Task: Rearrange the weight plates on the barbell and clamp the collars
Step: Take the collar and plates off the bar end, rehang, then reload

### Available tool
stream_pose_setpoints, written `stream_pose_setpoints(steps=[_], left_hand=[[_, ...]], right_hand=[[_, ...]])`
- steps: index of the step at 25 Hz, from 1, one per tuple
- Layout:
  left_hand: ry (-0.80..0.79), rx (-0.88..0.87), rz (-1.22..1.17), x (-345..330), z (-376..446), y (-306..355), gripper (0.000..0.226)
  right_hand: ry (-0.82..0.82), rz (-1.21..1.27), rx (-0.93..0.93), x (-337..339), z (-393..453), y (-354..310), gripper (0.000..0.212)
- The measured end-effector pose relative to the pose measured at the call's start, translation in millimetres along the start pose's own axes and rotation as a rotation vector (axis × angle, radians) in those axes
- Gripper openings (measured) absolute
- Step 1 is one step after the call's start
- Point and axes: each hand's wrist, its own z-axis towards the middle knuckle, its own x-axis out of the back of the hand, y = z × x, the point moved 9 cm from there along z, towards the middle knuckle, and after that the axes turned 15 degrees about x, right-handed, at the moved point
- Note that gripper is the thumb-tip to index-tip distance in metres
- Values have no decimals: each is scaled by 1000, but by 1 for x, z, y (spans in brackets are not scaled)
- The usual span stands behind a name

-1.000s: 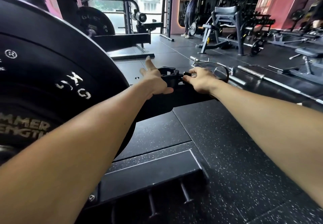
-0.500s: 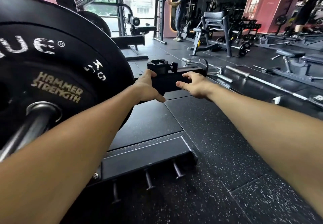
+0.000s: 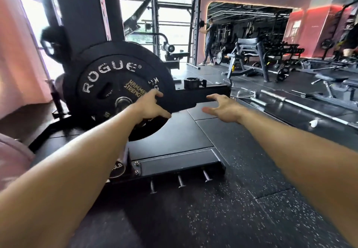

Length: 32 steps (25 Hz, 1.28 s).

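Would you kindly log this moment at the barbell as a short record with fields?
setting: gym floor with black rubber mats
plate: black weight plate upright on the barbell sleeve, lettered ROGUE
left hand: left hand on the plate's right edge, fingers over the rim
right hand: right hand open in the air, holding nothing
collar: black collar sitting on the rack's base beam, beyond both hands, not on the bar
clamping: not yet done on this end
background: a person stands far off by a rack
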Motion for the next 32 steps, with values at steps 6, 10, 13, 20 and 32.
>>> stream_pose_setpoints(steps=[6,10,13,20,32], left_hand=[[228,132,-25,106,-44,-65,79],[345,182,-16,156,-38,-104,70],[372,193,-24,168,-18,-113,57],[433,139,205,154,57,-105,66],[743,194,695,170,90,-111,35]], right_hand=[[-34,101,159,-36,25,-90,67],[-61,154,218,-63,59,-125,68],[-48,191,216,-74,89,-130,69],[-59,254,148,-123,145,-98,84],[-35,284,75,-165,186,-77,83]])
